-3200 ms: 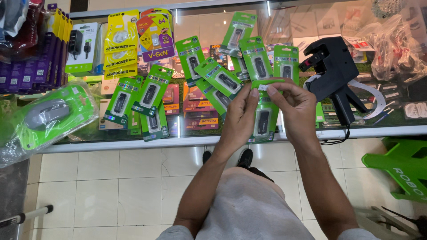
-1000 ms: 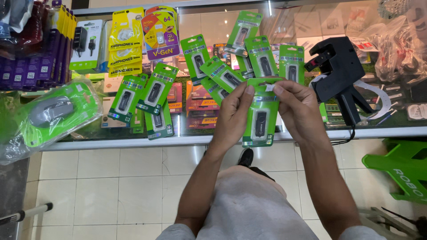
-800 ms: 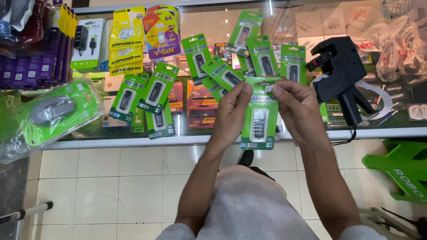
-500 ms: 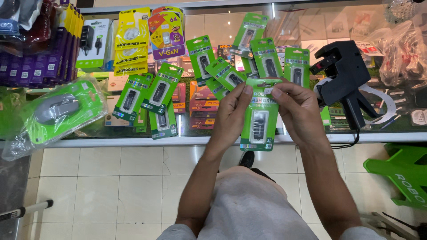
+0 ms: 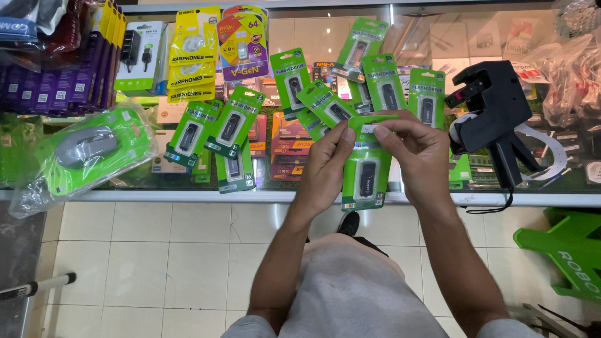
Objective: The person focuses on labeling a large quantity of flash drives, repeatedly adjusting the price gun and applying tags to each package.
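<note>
I hold a green flash-drive pack (image 5: 367, 164) upright above the near tabletop (image 5: 188, 195) edge. Left hand (image 5: 327, 164) and right hand (image 5: 418, 156) both pinch its top, fingertips at a small white label (image 5: 369, 128). Judged step: labelling; next calls for pressing it flat.

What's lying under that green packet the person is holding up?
Under the green flash-drive packet, pinched by the left hand and right hand, lies the glass counter with similar green packets. Whatever sits directly behind it is covered.
</note>
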